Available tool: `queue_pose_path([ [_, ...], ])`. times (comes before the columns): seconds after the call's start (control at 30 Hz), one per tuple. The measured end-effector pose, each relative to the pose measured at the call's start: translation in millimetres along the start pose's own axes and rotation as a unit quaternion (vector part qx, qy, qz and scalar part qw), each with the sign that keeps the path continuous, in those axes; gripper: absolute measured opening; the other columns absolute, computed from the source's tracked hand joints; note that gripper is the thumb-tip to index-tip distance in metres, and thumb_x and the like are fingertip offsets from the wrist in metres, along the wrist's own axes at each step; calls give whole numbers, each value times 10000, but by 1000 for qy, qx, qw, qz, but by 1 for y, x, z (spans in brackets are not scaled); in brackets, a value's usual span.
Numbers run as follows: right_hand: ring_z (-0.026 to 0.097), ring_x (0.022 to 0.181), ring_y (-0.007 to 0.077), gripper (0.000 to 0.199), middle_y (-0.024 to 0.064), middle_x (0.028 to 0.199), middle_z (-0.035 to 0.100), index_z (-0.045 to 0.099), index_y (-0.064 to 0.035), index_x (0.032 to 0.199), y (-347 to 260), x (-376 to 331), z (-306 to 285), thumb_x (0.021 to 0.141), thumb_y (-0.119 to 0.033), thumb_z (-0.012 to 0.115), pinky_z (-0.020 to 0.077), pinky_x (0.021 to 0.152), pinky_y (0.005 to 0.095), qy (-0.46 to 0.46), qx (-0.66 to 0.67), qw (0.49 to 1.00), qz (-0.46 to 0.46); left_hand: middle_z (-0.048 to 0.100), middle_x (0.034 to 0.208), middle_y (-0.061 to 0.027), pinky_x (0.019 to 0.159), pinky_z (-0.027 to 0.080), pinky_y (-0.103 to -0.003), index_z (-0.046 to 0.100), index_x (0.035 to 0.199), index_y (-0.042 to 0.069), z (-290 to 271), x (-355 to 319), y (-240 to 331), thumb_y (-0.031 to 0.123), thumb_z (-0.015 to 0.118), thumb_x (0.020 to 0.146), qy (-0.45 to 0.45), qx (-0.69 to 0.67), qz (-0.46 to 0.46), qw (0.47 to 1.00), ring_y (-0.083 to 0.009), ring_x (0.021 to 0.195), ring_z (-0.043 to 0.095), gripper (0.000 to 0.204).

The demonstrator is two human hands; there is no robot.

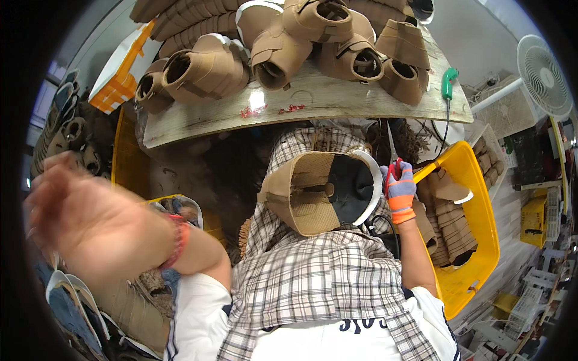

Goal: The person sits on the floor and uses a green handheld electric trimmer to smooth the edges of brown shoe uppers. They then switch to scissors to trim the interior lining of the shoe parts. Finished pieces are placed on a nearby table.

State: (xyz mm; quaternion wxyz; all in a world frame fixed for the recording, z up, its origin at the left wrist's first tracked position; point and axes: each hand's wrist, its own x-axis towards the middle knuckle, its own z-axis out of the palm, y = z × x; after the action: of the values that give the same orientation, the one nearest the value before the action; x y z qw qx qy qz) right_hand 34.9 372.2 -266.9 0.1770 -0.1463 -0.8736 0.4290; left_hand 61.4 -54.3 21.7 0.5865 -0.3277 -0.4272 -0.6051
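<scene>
Across my lap lies a tan fabric cuff (pixel 307 186), boot-like in shape, with a black inside and a white rim. Its wide mouth faces up. In a purple and orange glove, my right hand (pixel 400 189) grips red-handled scissors (pixel 392 157) beside the white rim, blades pointing away from me. My bare left hand (pixel 78 210), a red band round its wrist, is raised at the left, apart from the cuff. Motion smears its fingers, so I cannot make out whether they hold anything.
Several finished-looking tan cuffs (pixel 208 72) stand on the table (pixel 337 111) ahead. A green corded tool (pixel 448 84) rests at its right end. Right of me is a yellow crate (pixel 481 240) with stacked tan pieces; a white fan (pixel 545 75) stands beyond. More pieces (pixel 78 307) lie at left.
</scene>
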Motion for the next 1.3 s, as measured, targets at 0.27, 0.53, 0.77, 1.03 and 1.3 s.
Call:
queue_pose_path([
  [0.27, 522, 797, 302, 355, 92, 838, 537, 544, -98, 894, -32, 3, -45, 602, -166, 733, 443, 731, 396, -166, -148, 915, -337, 586, 976, -25, 776, 462, -239, 578, 1214, 25, -75, -290, -35, -7, 600, 818, -90, 76, -688, 716, -99, 825, 547, 398],
  [0.53, 540, 802, 270, 358, 73, 834, 549, 566, -110, 888, -38, 17, -25, 608, -243, 746, 427, 745, 397, -193, -196, 874, -401, 555, 969, -14, 816, 451, -238, 606, 1140, 11, -22, -280, -91, 99, 609, 855, -107, -108, -703, 695, -94, 858, 531, 298],
  [0.77, 544, 839, 302, 356, 91, 848, 557, 552, -113, 897, -68, 21, -15, 604, -201, 735, 422, 800, 416, -217, -199, 890, -349, 558, 1171, -86, 884, 489, -369, 505, 1210, 44, -50, -283, -55, 154, 588, 905, 11, -41, -715, 698, -205, 1045, 554, 335],
  [1.03, 539, 858, 317, 359, 114, 898, 563, 566, -84, 906, -102, 34, 38, 637, -253, 731, 428, 808, 418, -357, -166, 813, -428, 538, 1194, -86, 911, 489, -390, 484, 1238, 27, -64, -278, -33, 297, 586, 914, 216, -83, -743, 627, -211, 1075, 547, 434],
  [1.3, 547, 862, 301, 377, 121, 897, 564, 585, -84, 936, -114, 28, 84, 654, -288, 729, 431, 779, 400, -427, -182, 768, -442, 534, 1229, -90, 929, 480, -497, 449, 1276, 75, -112, -306, -22, 278, 590, 910, 287, -123, -770, 556, -239, 1144, 525, 441],
])
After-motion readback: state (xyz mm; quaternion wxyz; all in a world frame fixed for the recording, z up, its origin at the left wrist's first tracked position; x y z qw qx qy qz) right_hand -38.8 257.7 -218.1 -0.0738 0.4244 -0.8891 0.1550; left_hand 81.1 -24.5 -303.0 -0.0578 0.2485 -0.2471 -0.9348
